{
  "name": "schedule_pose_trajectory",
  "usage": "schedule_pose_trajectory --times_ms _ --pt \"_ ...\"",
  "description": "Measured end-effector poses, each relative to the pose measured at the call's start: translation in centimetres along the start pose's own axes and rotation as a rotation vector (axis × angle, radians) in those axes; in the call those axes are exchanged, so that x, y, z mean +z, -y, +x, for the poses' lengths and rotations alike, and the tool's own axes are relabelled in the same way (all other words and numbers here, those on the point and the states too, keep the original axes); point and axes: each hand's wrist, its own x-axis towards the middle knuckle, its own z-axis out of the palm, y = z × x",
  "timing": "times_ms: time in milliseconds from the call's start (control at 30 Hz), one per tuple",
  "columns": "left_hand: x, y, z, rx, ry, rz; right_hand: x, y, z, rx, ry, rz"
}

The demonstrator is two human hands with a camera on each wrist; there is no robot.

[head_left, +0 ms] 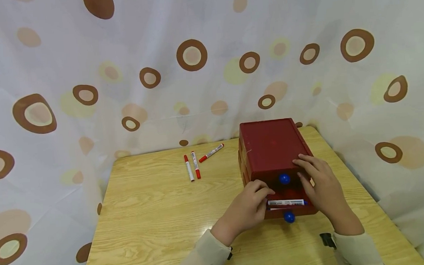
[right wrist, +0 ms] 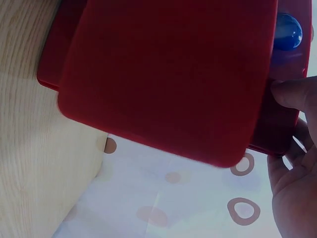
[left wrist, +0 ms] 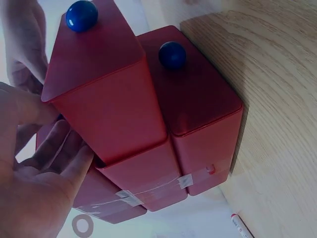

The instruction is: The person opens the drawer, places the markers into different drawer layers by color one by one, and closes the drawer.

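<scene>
A dark red drawer cabinet point(head_left: 274, 145) with blue knobs stands on the table. Its middle drawer point(left wrist: 109, 109) is pulled out, and white markers point(head_left: 285, 202) lie in it, one with a blue cap. My left hand point(head_left: 249, 204) is at the left side of this drawer, its loosely bent fingers reaching over the rim; part of its thumb is hidden. My right hand point(head_left: 322, 186) grips the cabinet's upper right front corner, with the fingers on top and the thumb point(right wrist: 292, 94) against the front of the top drawer, near its blue knob point(right wrist: 287, 32).
Three white markers with red caps, one of them a slanted marker point(head_left: 211, 153), lie on the wooden table point(head_left: 148, 216) left of the cabinet. A patterned curtain point(head_left: 209, 80) hangs behind the table. The lower drawer point(left wrist: 203, 89) is closed.
</scene>
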Motion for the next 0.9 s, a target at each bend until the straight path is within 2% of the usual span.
schedule_pose_trajectory --times_ms 367,533,667,900 --pt "-1.3 1.2 -1.0 -0.058 -0.112 -0.115 0.1 0.1 0.1 0.010 0.002 0.010" --pt "-1.5 1.5 -1.7 -0.107 -0.134 -0.186 0.1 0.3 0.1 0.012 -0.004 0.017" --pt "-1.4 0.4 -2.0 -0.114 -0.129 -0.245 0.1 0.3 0.1 0.010 -0.003 0.019" --pt "-0.4 -2.3 -2.0 -0.013 -0.062 -0.400 0.3 0.1 0.1 0.003 -0.012 0.013"
